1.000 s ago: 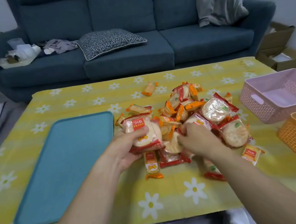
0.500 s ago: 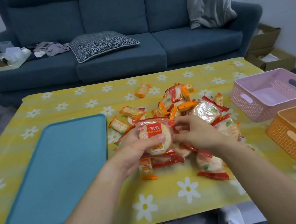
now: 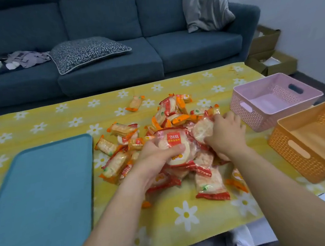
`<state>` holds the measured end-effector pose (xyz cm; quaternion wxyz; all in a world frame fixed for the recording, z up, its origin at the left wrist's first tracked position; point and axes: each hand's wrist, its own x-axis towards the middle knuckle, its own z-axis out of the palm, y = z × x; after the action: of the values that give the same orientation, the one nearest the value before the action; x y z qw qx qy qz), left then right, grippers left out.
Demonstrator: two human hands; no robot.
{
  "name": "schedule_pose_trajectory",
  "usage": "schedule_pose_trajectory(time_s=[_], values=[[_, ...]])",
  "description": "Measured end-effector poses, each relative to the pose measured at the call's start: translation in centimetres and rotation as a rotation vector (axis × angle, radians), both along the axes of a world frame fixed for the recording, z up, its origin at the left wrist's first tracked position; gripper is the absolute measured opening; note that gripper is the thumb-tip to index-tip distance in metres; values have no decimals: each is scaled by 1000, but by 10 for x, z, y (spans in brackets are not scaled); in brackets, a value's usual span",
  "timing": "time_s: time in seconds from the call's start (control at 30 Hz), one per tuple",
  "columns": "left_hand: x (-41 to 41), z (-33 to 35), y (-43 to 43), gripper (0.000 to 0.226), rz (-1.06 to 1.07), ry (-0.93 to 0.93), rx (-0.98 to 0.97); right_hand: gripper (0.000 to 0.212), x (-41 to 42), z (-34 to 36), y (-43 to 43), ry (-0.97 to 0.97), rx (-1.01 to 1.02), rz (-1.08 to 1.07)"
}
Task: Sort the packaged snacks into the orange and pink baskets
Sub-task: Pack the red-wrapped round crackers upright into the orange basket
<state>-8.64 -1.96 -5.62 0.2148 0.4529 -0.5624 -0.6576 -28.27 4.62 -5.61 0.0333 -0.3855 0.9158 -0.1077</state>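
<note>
Your left hand (image 3: 157,157) clamped on round red-wrapped rice cracker pack (image 3: 175,147) atop snack pile (image 3: 171,145), table centre. Your right hand (image 3: 225,134) grips second round cracker pack (image 3: 203,129). Pink perforated basket (image 3: 274,100), orange perforated basket (image 3: 316,137) at right.

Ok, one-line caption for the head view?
Both hands, left hand and right hand, gripping round red-wrapped cracker packs from the pile; pink basket and orange basket empty.

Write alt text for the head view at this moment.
Both hands work a pile of packaged snacks on a yellow flowered tablecloth: the left hand holds a round red-wrapped cracker pack, the right hand another. Empty pink basket and orange basket sit right, a teal tray left.
</note>
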Motion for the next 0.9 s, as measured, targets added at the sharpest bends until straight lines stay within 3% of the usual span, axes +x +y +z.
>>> schedule_pose_trajectory(time_s=[0.1, 0.2, 0.27, 0.33, 0.5, 0.53, 0.63, 0.73, 0.83, 0.9], values=[[-18, -9, 4, 64, -98, -102, -133, 56, -5, 2, 7, -51, -12, 6], [-30, -8, 8, 82, -183, -284, -300, 59, -10, 0, 14, -66, -38, 54], [-33, -6, 9, 72, -207, -370, -383, 56, -11, -2, 16, -65, -33, 88], [-35, -3, 9, 65, -226, -417, -418, 37, -14, 0, 18, -65, -54, 164], [-34, 3, 3, 66, -209, -430, -399, 17, -17, 14, 26, -453, -292, 192], [-33, 7, 3, 66, -189, -406, -395, 13, -19, 16, 27, -515, -334, 170], [-34, 21, 6, 60, -84, -168, -296, 27, -22, 25, 35, -628, -469, 124], [-53, 29, 21, 88, 46, 87, -175, 29, -34, 41, 51, -718, -663, 71], [-100, 30, 46, 110, 86, 215, -107, 19, -61, 59, 76, -586, -823, -39], [-148, 36, 69, 99, 60, 260, -99, 11, -85, 66, 100, -408, -891, -128]])
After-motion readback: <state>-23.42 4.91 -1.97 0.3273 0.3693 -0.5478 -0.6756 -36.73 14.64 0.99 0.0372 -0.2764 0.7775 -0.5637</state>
